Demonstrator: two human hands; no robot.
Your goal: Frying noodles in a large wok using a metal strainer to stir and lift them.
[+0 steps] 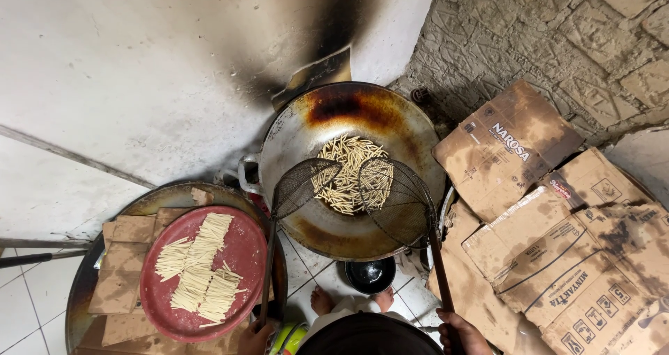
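Observation:
A large metal wok [293,128] holds pale dough sticks [348,170] frying in oil at its centre. Two black wire-mesh skimmers hover over it. The left skimmer [301,184] has a long handle running down to my left hand [254,337], which grips its end at the bottom edge. The right skimmer [394,202] has a wooden handle held by my right hand [463,334]. A red round tray [244,257] at the lower left carries rows of raw dough sticks [198,271].
The red tray rests on a dark round tray [83,285] lined with brown cardboard pieces. Flattened, oil-stained cardboard boxes [550,236] cover the floor on the right. A soot-blackened white wall [174,69] stands behind the wok. My bare feet [322,301] and a small black bowl [371,275] are below it.

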